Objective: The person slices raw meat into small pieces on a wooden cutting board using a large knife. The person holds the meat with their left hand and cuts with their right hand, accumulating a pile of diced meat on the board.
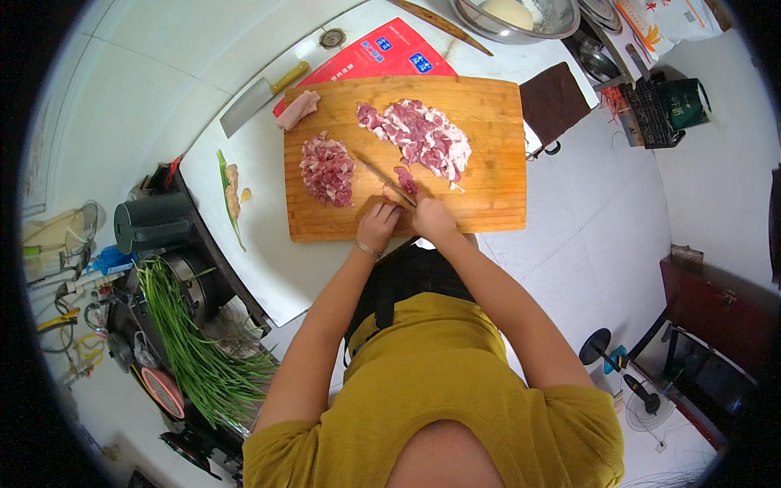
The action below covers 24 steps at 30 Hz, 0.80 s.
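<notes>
We see pink-red, white-flecked diced meat [328, 172] left of larger, fat-streaked slices [423, 137] on the wooden board [496, 207]; our right fingers [427, 215] grip the knife [381, 174], our left fingers [380, 217] curl nearby, their hold unclear.

"Was your light good?"
"It was bright and even across my board [496, 183]; I saw only a faint shadow on the table [264, 268] beside it, and glints on the bowl [500, 35]."
"And sharp?"
"My meat [423, 134] looked clear; toward the rim, lines bowed, detail softened and corners went black."
</notes>
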Each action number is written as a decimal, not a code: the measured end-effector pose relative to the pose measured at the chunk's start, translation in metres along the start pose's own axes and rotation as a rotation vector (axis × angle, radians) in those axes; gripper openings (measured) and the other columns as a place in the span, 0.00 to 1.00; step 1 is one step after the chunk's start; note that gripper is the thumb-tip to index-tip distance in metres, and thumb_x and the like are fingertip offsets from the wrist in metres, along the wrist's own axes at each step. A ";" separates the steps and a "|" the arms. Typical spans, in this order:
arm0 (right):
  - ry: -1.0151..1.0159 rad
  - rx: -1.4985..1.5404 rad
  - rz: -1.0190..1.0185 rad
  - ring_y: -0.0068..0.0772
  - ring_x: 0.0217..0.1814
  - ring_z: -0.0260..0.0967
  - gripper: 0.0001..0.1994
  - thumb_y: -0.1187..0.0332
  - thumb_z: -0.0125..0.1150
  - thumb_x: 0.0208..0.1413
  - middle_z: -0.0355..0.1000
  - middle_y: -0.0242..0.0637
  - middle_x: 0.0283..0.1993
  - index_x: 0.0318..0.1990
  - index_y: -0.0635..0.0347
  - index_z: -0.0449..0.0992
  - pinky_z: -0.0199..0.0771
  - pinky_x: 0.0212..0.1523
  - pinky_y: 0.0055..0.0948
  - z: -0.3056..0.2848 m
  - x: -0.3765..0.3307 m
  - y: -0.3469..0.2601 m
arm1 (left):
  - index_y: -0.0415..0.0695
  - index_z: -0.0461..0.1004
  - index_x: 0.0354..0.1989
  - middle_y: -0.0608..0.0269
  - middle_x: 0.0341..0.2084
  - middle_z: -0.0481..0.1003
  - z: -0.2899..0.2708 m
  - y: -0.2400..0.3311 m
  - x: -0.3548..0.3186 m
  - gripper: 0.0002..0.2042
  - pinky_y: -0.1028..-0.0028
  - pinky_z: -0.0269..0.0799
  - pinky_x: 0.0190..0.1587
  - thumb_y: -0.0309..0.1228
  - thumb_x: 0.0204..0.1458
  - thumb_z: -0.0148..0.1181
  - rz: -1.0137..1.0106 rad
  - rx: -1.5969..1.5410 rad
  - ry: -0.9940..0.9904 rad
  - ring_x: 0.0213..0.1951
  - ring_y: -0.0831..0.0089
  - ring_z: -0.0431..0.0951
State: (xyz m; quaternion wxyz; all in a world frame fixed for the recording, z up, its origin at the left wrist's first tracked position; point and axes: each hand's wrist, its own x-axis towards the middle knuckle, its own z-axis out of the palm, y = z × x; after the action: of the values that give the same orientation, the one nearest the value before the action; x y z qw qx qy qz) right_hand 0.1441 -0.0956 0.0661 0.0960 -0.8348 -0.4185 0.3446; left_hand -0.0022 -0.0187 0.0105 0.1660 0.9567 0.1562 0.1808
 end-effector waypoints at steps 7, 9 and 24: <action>-0.074 -0.088 0.014 0.54 0.34 0.73 0.10 0.70 0.56 0.44 0.72 0.54 0.29 0.34 0.65 0.69 0.73 0.36 0.46 -0.011 -0.045 0.016 | 0.39 0.72 0.33 0.59 0.34 0.71 -0.008 0.004 -0.004 0.10 0.71 0.69 0.38 0.25 0.40 0.51 -0.024 0.022 0.052 0.36 0.64 0.70; -0.034 -0.098 0.000 0.54 0.33 0.73 0.09 0.70 0.56 0.44 0.72 0.54 0.28 0.33 0.65 0.69 0.73 0.34 0.46 0.000 -0.043 0.019 | 0.39 0.72 0.33 0.58 0.34 0.71 -0.011 0.005 0.000 0.10 0.71 0.69 0.38 0.25 0.40 0.51 -0.003 0.009 0.061 0.36 0.64 0.70; -0.050 -0.088 0.032 0.54 0.34 0.73 0.09 0.72 0.53 0.45 0.73 0.55 0.31 0.34 0.66 0.69 0.73 0.35 0.48 0.003 -0.041 0.030 | 0.42 0.73 0.29 0.61 0.35 0.71 -0.003 0.004 0.006 0.07 0.70 0.70 0.36 0.27 0.41 0.50 -0.061 0.093 0.042 0.36 0.66 0.70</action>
State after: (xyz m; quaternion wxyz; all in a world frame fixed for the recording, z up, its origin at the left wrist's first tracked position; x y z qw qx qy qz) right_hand 0.1439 -0.1462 0.0706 0.0431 -0.8360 -0.4222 0.3479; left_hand 0.0029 -0.0192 0.0165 0.1236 0.9542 0.1970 0.1883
